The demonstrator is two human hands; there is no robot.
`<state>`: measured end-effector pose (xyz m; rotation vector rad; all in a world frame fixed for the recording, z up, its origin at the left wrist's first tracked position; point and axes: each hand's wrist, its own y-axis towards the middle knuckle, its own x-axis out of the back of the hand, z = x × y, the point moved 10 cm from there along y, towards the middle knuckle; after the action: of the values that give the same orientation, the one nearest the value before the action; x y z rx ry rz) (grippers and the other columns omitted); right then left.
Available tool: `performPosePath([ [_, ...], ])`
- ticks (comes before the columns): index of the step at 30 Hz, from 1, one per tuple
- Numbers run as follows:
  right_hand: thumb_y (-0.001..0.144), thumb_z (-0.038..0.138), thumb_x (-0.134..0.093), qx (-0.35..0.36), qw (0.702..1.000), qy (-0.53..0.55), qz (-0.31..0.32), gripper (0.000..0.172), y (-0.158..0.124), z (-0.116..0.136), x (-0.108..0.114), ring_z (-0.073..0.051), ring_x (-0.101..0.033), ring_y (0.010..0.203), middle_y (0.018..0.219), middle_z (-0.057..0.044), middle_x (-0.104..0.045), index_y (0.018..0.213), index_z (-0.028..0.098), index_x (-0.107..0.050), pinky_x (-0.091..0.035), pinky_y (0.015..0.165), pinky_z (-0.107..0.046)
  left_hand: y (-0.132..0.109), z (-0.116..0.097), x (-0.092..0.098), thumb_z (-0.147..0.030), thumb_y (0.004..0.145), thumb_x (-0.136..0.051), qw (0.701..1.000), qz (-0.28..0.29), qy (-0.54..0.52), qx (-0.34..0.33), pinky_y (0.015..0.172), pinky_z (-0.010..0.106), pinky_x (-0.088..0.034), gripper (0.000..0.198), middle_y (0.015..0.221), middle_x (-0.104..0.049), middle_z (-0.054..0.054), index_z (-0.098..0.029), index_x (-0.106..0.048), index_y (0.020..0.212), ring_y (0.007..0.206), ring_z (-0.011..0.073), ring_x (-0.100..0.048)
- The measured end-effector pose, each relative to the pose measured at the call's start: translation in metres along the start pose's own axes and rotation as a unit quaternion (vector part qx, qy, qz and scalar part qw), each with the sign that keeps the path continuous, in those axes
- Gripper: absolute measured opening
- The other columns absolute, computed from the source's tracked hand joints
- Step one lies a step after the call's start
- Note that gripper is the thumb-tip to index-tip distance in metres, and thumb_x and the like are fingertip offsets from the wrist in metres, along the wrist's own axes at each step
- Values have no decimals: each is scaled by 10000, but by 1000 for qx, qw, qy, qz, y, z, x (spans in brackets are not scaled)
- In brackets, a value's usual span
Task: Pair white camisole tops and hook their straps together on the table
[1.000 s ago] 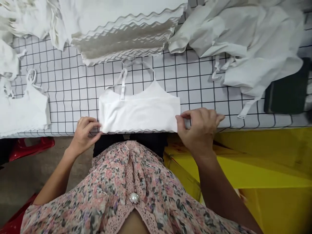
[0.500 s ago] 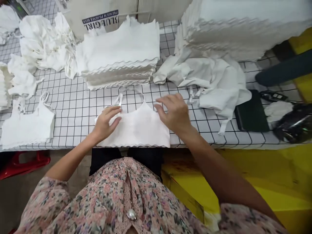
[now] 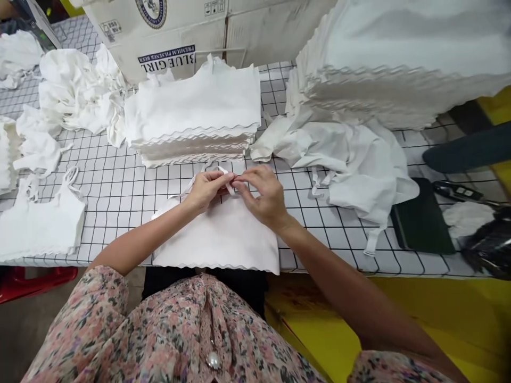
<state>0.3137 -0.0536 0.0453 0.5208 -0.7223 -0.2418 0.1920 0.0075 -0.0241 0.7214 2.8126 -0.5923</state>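
A white scallop-hemmed camisole top (image 3: 217, 239) lies flat on the grid-patterned table (image 3: 120, 183), its hem near the table's front edge. Both hands are raised over its upper edge. My left hand (image 3: 205, 191) and my right hand (image 3: 259, 194) nearly meet there, their fingertips pinching a thin white shoulder strap (image 3: 229, 183). The hands hide most of the strap and its slider. Just beyond them stands a stack of folded white tops (image 3: 195, 111).
A cardboard box (image 3: 167, 37) stands behind the stack, and a taller white stack (image 3: 399, 64) rises at the right. Loose white garments (image 3: 351, 154) lie beside it. A dark wallet (image 3: 421, 218) lies at the right, and a yellow box (image 3: 315, 340) sits below the table.
Both hands have moved from the top's sides to its upper edge and come together on the strap. The view has swung up and away from the table's front edge.
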Motion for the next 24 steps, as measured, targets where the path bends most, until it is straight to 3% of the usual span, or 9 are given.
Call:
performPosePath([
  [4,1044,642,-555,-115,986,125,-1,513,6,-18,9,-204,-644,865,870,-63,-667,791,235,-737,-533,808,-379,-7,-32,-8,-646,804,-863,976,33,176,-123,774,275,-592,495,803,-794,51,-158,-786,789,792,157,-746],
  [8,892,849,-628,-185,968,169,6,630,9,-25,8,-191,-603,834,862,-51,-639,807,236,-749,-525,846,-384,-14,-51,-13,-499,968,-737,932,33,300,-200,789,290,-594,369,819,-812,51,-172,-761,799,801,181,-791],
  [10,819,908,-650,-258,931,249,66,698,4,-31,-11,-192,-608,829,835,-54,-638,729,223,-749,-522,848,-388,-16,-52,-23,-378,1013,-673,898,52,374,-225,747,279,-567,310,815,-815,48,-176,-756,793,761,172,-779],
  [13,648,837,-858,-353,832,413,116,631,-6,-32,-36,-209,-648,896,867,-66,-709,711,214,-776,-535,847,-371,-20,-49,-36,-285,1021,-631,836,59,481,-256,657,270,-484,277,738,-785,38,-183,-773,805,653,162,-713],
  [15,563,704,-976,-385,784,480,78,546,-4,-37,-34,-230,-667,1010,961,-68,-763,775,229,-807,-545,835,-352,-21,-45,-41,-279,1019,-634,809,57,522,-264,635,274,-448,283,695,-763,33,-185,-777,793,607,159,-674],
  [17,545,609,-1018,-392,767,508,19,488,3,-45,-22,-247,-665,1126,1029,-57,-782,795,249,-803,-562,828,-350,-20,-40,-42,-265,1013,-646,807,63,529,-256,648,272,-451,260,734,-784,38,-186,-791,811,627,162,-685],
  [20,598,581,-1005,-353,782,512,-43,445,18,-53,5,-255,-677,1183,1021,-38,-786,805,262,-775,-597,863,-394,-13,-36,-37,-217,998,-660,831,61,501,-231,708,273,-503,195,841,-825,47,-189,-824,895,709,167,-725],
  [22,657,602,-969,-301,819,484,-68,435,28,-52,23,-245,-714,1109,985,-33,-788,849,264,-776,-609,902,-429,-7,-36,-32,-202,995,-657,846,55,484,-217,774,302,-551,198,854,-825,51,-189,-828,897,764,180,-739],
  [24,765,609,-900,-235,876,412,-92,387,34,-44,43,-224,-740,976,912,-28,-785,914,268,-792,-609,945,-455,-4,-44,-27,-183,966,-682,854,26,468,-225,905,373,-584,173,958,-836,79,-184,-827,872,919,220,-759],
])
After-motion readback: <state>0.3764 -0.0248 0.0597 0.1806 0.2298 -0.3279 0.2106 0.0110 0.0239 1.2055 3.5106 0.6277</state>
